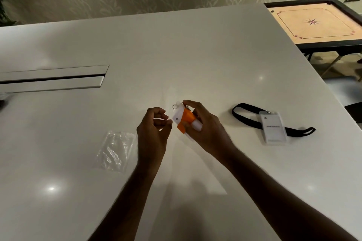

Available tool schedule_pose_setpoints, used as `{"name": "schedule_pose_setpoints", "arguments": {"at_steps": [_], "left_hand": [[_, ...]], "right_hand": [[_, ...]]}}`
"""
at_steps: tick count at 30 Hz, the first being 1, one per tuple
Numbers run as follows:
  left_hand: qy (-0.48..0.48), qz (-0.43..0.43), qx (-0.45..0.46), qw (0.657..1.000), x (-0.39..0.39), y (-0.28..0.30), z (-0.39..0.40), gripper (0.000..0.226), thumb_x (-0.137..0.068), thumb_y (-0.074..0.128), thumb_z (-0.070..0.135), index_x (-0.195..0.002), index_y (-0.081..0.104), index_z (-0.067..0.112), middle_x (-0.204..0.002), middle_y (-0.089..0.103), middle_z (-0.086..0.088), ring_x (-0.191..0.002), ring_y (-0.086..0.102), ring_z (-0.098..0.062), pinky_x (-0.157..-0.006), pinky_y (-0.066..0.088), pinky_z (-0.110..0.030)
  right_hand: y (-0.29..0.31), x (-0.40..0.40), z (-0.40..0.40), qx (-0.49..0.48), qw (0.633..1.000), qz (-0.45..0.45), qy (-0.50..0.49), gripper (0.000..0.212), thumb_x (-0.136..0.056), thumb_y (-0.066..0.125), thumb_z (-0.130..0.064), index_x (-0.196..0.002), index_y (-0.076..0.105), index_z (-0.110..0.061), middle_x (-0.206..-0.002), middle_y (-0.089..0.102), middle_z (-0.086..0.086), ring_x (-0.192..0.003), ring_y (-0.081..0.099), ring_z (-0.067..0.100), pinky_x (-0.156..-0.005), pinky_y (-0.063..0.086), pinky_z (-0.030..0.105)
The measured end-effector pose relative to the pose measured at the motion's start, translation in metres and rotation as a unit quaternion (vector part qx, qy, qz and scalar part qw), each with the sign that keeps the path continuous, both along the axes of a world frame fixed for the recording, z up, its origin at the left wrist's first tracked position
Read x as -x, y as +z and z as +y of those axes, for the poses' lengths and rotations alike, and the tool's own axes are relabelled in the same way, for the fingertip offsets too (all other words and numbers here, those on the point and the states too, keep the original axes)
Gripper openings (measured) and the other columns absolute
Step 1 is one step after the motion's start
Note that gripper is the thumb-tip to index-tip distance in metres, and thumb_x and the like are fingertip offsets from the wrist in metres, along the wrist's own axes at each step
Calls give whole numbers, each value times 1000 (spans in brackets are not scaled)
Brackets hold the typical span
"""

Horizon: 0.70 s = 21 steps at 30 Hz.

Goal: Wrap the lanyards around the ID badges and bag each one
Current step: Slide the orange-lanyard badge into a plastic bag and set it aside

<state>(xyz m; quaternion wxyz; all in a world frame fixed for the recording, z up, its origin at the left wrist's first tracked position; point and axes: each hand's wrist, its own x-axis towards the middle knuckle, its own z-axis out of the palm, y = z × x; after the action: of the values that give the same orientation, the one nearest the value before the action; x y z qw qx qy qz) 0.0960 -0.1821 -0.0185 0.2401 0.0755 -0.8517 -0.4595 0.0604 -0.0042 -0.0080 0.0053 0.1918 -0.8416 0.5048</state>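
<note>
Two hands meet at the centre of the frame above a white table (195,49). The right hand (203,125) grips a badge (177,117), fingers curled over its top edge and thumb beneath; an orange lanyard (188,117) is wound round the badge's middle, and a small metal ring (175,106) sticks out at its upper end. The left hand (152,127), just left of the badge, has its fingers curled in with the tips close together; whether they pinch anything I cannot tell. Lower left of the hands, a clear bag (115,150) lies flat on the table. At right, well apart, a second badge (274,128) lies over a black lanyard (248,117), unwrapped. A carrom board (313,22) stands at upper right.
</note>
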Motion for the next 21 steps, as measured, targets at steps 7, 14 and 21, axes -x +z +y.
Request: {"name": "schedule_pose_setpoints", "arguments": {"at_steps": [7,14,21], "left_hand": [[-15,52,37,998,-1,-2,0,28,-90,78,9,-109,61,20,-92,69,15,-90,70,-2,-81,54,-12],[-17,84,50,995,-3,-4,1,24,-93,75,9,-107,59,19,-94,66,12,-92,68,-6,-84,56,-19],[-8,77,78,994,-2,-5,4,33,-90,78,6,-110,56,21,-97,68,6,-91,68,-10,-83,57,-24]], "right_hand": [[-4,-3,-5,-43,998,51,14,52,-100,67,-40,-146,46,-28,-107,57,-17,-87,59,6,-75,52,23],[-5,-4,-11,-97,989,112,15,43,-104,62,-39,-141,43,-32,-89,55,-19,-67,61,9,-59,45,18],[-7,9,-15,158,977,-117,-79,40,-94,72,-22,-126,54,-39,-101,67,-12,-91,68,9,-65,57,18]]}}
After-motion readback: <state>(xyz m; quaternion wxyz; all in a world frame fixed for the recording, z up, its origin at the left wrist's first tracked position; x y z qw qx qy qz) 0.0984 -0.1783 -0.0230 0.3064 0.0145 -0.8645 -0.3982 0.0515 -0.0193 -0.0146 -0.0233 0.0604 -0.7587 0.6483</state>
